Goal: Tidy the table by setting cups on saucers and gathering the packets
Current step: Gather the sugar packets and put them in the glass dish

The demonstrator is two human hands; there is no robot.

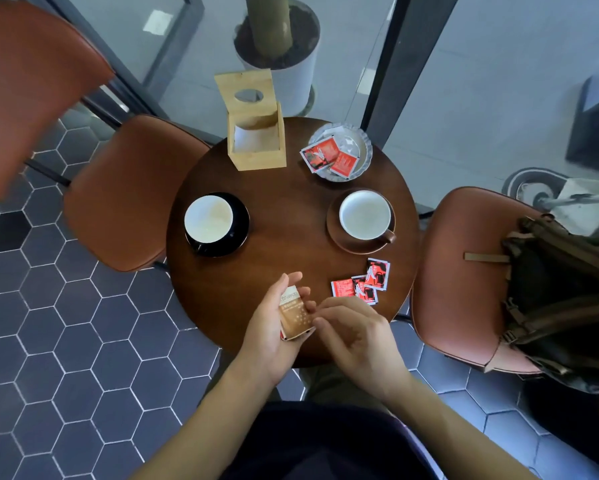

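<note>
My left hand (274, 327) grips a small stack of brown packets (294, 315) over the near edge of the round wooden table (284, 209). Just right of the stack, my right hand (357, 337) has its curled fingertips touching the stack's edge. Three red packets (364, 284) lie loose on the table to the right. A white cup (209, 219) stands on a black saucer (241, 216) at the left. Another white cup (365, 214) stands on a brown saucer (336, 233) at the right. More red and white packets (329, 155) lie in a silver dish (364, 143) at the back.
A bamboo napkin box (256, 133) stands at the table's back. Brown chairs flank the table: one at the left (125, 195), one at the right (464, 271) bearing a dark backpack (561, 292). A potted plant (280, 53) stands behind, by glass walls.
</note>
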